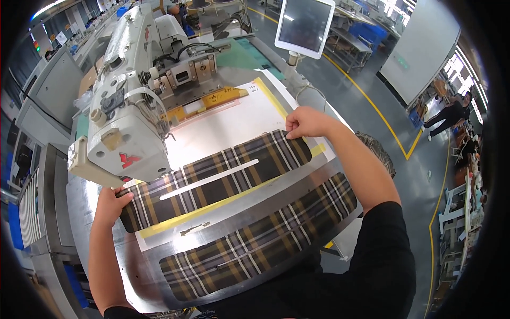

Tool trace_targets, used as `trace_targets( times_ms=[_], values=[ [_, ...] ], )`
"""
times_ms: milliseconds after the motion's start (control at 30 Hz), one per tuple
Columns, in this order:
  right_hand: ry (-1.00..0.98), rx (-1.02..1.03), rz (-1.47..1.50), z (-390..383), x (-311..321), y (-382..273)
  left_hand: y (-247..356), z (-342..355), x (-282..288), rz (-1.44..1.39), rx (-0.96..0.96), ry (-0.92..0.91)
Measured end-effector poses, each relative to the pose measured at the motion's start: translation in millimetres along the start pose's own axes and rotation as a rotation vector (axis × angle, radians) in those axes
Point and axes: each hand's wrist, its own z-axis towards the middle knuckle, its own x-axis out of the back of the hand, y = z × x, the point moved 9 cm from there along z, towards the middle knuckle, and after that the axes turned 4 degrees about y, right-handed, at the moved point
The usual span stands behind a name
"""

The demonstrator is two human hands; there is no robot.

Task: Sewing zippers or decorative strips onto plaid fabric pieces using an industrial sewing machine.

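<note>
A dark plaid fabric panel (223, 190) with rounded corners and a long narrow slot lies across a white sheet (212, 130) edged with yellow tape. My left hand (111, 206) pinches the panel's left end, just below the sewing machine head (119, 127). At its upper right corner, my right hand (308, 123) grips the edge between thumb and bent fingers. Nearer to me, a second plaid panel (265, 242) with a thin slit rests on the metal table (234, 220); neither hand touches it.
Behind the sheet is a yellow strip with handwriting (212, 99), beside the machine's metal clamp parts (199, 72). A screen (304, 26) stands at the far right of the table. A person (451, 114) is on the floor farther right, past yellow floor lines.
</note>
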Motion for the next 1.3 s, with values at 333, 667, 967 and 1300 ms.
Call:
trace_targets(
  times_ms=[333,667,967,1300],
  values=[
    [0.326,-0.150,0.377,30.7,22.4,46.6,24.2,13.4,-0.3,0.157,-0.341,0.236],
    [0.356,-0.363,0.323,-17.0,17.6,37.9,115.8,-70.8,-110.8,0.737,-0.744,-0.038],
    [0.407,-0.330,0.300,-17.1,21.5,49.8,116.4,-74.0,-132.3,0.710,-0.721,-0.091],
    [0.801,-0.064,-0.343,-29.7,46.6,-36.0,121.4,-76.8,-133.3,0.707,-0.777,-0.033]
  ],
)
